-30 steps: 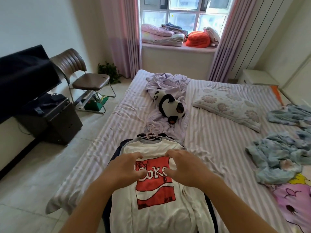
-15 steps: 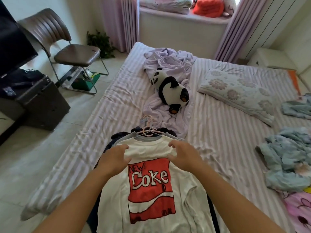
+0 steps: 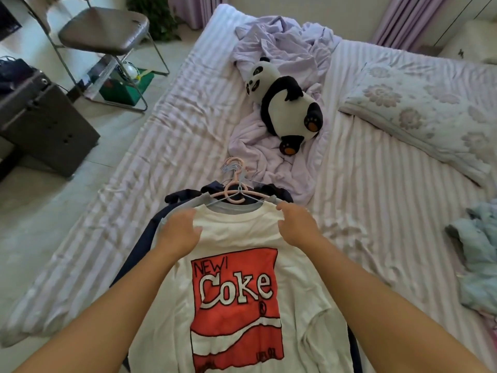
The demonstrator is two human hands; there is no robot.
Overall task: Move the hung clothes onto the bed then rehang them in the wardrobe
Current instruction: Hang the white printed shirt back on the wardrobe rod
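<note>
Left hand and right hand pinch the white T-shirt shoulders.

A lived-in home bedroom. A wide bed in lilac striped sheets fills the view, carrying a floral pillow, a rumpled lilac sheet and a plush panda. Beside it on a pale tiled floor stand a folding chair and a potted plant; lilac curtains hang behind.
</note>
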